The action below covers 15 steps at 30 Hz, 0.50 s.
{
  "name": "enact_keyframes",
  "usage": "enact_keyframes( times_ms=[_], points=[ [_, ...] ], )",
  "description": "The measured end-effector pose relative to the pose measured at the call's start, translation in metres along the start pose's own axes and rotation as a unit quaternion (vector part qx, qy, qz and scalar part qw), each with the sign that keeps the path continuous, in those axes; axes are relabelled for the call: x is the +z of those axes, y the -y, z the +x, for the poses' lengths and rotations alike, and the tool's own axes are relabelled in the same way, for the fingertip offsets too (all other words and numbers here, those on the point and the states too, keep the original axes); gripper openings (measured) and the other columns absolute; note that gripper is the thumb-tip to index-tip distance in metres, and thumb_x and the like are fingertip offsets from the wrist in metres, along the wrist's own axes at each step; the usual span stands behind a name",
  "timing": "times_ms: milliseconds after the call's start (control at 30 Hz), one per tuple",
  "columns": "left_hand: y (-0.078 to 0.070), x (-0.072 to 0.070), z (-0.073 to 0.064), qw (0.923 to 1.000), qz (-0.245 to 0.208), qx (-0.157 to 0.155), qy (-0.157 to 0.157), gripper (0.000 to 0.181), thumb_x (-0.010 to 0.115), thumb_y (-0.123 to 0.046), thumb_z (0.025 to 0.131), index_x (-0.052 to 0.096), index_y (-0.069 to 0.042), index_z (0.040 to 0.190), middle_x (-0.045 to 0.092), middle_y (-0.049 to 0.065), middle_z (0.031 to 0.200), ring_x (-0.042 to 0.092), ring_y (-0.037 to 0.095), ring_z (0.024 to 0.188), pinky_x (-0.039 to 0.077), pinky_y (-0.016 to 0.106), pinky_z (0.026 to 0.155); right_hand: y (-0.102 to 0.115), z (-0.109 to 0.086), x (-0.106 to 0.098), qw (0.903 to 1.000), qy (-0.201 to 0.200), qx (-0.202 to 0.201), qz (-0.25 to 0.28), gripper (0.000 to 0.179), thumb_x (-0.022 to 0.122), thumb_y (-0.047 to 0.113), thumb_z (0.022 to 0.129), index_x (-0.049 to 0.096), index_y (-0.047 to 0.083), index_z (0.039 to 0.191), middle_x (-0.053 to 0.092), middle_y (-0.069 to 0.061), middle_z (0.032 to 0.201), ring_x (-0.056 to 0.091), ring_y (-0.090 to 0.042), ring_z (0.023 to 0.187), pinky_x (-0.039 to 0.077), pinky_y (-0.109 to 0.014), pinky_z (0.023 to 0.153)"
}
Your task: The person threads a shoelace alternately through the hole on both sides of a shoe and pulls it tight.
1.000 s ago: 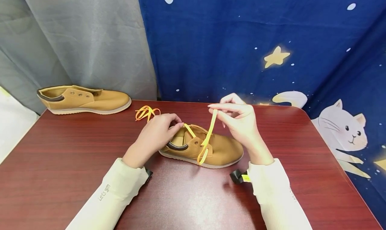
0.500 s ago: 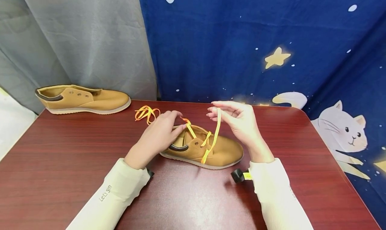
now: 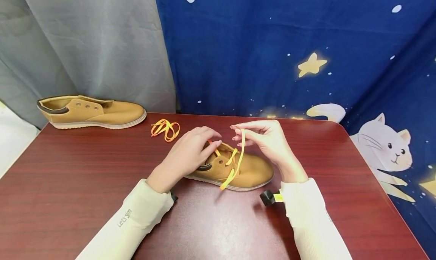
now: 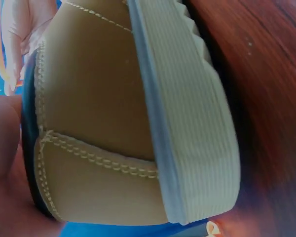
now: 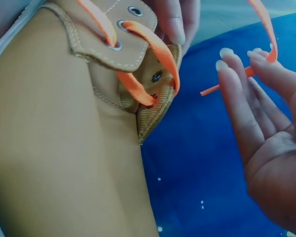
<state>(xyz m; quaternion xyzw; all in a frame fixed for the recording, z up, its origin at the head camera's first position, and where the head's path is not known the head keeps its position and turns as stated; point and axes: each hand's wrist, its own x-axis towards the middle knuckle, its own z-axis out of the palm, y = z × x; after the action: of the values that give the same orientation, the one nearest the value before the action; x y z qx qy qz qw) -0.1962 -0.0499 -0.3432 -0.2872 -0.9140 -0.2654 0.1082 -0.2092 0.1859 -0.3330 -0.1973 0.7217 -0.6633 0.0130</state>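
A tan lace-up shoe stands on the table, toe to the right. My left hand reaches over its ankle opening; in the right wrist view the left fingertips pinch the edge of the far eyelet flap. Threaded through the front eyelets, a yellow-orange shoelace rises to my right hand. There the thumb and fingers pinch it near its end, and the orange tip sticks out. The heel fills the left wrist view.
A second tan shoe, unlaced, stands at the back left edge of the table. A loose bundle of orange shoelace lies near the back edge. A blue curtain and a grey curtain hang behind.
My left hand has moved right from the lace's other end to the far eyelet flap. The right hand has lowered slightly, still holding the shoelace, whose loop now passes through the far flap.
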Motion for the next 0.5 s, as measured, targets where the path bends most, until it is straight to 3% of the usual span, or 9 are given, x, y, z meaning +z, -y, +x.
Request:
enact_keyframes(
  times_ms=[100, 200, 367, 500],
  points=[
    [0.0011, 0.0003, 0.0026, 0.9987, 0.002, 0.051, 0.003, 0.018, 0.065, -0.024, 0.099, 0.074, -0.016, 0.113, 0.074, -0.002, 0.108, 0.068, 0.016, 0.102, 0.054, 0.037, 0.093, -0.0007, 0.0020, 0.0011, 0.9999, -0.005, 0.010, -0.003, 0.027, 0.069, 0.002, 0.093, 0.069, -0.011, 0.117, 0.079, -0.005, 0.103, 0.078, -0.019, 0.082, 0.061, -0.047, 0.076],
    [0.0022, 0.0016, 0.0046, 0.9974, 0.010, 0.070, 0.013, 0.018, 0.065, -0.023, 0.099, 0.075, -0.017, 0.113, 0.075, -0.002, 0.105, 0.069, 0.015, 0.098, 0.055, 0.036, 0.090, -0.0030, 0.0049, 0.0011, 0.9995, -0.025, 0.016, 0.001, 0.030, 0.067, 0.000, 0.094, 0.067, -0.011, 0.121, 0.079, -0.005, 0.098, 0.078, -0.018, 0.081, 0.062, -0.041, 0.076],
    [0.0019, 0.0059, 0.0054, 0.9988, 0.017, 0.042, 0.018, 0.015, 0.064, -0.021, 0.100, 0.075, -0.019, 0.110, 0.075, -0.004, 0.100, 0.068, 0.013, 0.093, 0.056, 0.035, 0.085, -0.0068, 0.0055, -0.0028, 0.9982, -0.028, 0.048, 0.023, 0.032, 0.068, -0.004, 0.091, 0.063, -0.014, 0.122, 0.080, -0.003, 0.094, 0.078, -0.014, 0.084, 0.062, -0.034, 0.079],
    [-0.0013, 0.0088, 0.0044, 0.9992, 0.018, 0.028, 0.020, 0.012, 0.063, -0.021, 0.100, 0.073, -0.019, 0.107, 0.072, -0.005, 0.097, 0.065, 0.013, 0.089, 0.055, 0.034, 0.080, -0.0098, 0.0032, -0.0036, 0.9976, -0.014, 0.068, -0.007, 0.034, 0.072, 0.001, 0.090, 0.065, -0.013, 0.120, 0.080, -0.006, 0.098, 0.077, -0.011, 0.087, 0.061, -0.028, 0.082]
  ],
)
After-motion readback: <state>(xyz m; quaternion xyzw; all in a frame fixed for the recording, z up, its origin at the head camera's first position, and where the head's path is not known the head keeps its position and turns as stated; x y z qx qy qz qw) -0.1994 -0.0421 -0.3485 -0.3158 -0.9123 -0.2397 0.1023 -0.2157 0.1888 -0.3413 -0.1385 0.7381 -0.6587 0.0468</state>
